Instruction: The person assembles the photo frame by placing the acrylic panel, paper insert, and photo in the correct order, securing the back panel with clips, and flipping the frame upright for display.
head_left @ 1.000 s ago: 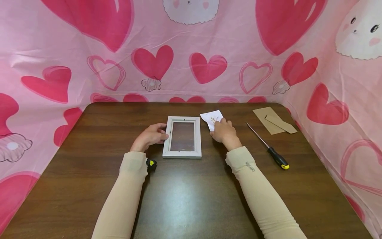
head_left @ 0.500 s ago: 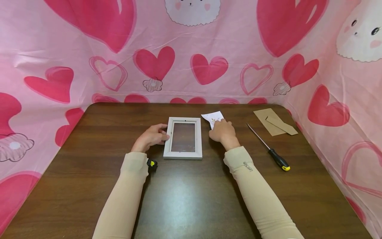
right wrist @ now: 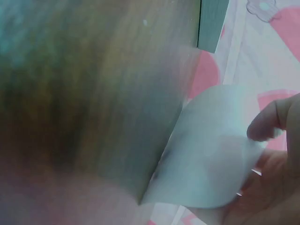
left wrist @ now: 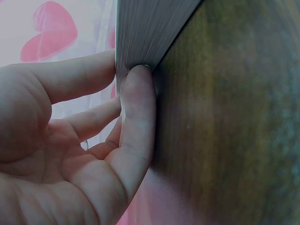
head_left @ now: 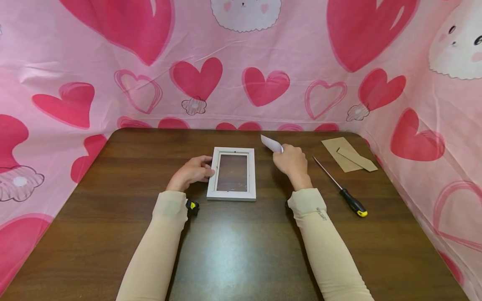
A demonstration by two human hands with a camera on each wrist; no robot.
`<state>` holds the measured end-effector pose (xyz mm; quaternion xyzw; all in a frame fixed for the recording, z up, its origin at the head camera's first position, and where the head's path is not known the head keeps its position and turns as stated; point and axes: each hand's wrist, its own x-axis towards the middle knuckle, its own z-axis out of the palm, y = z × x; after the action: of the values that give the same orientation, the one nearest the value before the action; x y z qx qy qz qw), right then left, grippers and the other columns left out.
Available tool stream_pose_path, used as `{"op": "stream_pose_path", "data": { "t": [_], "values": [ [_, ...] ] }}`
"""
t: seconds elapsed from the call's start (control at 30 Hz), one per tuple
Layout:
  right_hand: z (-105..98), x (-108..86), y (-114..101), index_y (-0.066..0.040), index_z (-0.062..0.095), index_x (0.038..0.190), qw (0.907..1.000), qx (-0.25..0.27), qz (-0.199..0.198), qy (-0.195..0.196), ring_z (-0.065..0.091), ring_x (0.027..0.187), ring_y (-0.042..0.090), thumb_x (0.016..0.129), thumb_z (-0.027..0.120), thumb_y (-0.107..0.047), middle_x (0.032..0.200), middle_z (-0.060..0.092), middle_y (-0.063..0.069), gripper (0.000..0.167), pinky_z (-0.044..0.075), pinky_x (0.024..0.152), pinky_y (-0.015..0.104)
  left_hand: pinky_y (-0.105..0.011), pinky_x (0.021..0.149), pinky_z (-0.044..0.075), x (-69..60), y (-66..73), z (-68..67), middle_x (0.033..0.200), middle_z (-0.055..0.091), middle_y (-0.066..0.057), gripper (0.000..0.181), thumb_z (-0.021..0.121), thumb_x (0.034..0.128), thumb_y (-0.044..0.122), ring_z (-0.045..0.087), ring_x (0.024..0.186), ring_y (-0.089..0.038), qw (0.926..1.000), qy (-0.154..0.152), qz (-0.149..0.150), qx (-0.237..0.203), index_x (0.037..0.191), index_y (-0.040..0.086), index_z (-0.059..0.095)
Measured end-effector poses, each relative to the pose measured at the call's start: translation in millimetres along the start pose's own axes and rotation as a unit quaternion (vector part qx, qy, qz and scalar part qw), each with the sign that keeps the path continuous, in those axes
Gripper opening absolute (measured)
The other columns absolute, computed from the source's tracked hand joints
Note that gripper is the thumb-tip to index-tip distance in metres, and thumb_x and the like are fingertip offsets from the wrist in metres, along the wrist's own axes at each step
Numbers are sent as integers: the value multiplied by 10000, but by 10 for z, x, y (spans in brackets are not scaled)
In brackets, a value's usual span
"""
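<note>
A white picture frame (head_left: 212,175) lies flat on the brown table, with a clear pane (head_left: 232,172) in its opening. My left hand (head_left: 191,170) holds its left edge. In the left wrist view, one fingertip (left wrist: 139,77) presses the frame's side close to the tabletop, and another digit meets its upper edge. Right of the frame, my right hand (head_left: 291,162) pinches a white sheet of paper (head_left: 271,143) and keeps it raised and curled. The paper (right wrist: 201,150) bends away from the thumb in the right wrist view; its printed face is hidden there.
A screwdriver (head_left: 352,202) with a black and yellow handle lies to the right. Behind it is a brown backing board (head_left: 335,146) with a strut (head_left: 355,159) lying over it. Pink heart-printed cloth (head_left: 226,100) stands around the table's back and sides.
My right hand has lifted the paper off the table, moving slightly right and away, and its printed face has turned out of sight. My left hand stays at the frame.
</note>
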<state>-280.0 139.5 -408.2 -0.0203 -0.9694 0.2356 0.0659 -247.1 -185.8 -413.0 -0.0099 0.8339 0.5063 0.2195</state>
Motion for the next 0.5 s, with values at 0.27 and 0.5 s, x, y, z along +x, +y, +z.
{"op": "stream_pose_path", "data": {
  "t": [0.27,0.5],
  "values": [
    [-45,-52,41,-100,750,957,9959,549,181,694,665,809,417,894,518,-238,985,757,178,277,541,684,581,-486,1113,527,-2,2,3,1312,548,-208,633,634,1056,103,655,1168,-347,10000,0,-9,18,1627,52,366],
    [-122,-56,42,-22,764,999,9929,923,-140,743,661,865,412,908,561,-200,987,762,216,285,550,756,561,-495,1115,524,-4,3,-5,1318,545,-215,644,636,1054,109,654,1177,-357,10000,-13,37,52,1630,39,356]
  ]
}}
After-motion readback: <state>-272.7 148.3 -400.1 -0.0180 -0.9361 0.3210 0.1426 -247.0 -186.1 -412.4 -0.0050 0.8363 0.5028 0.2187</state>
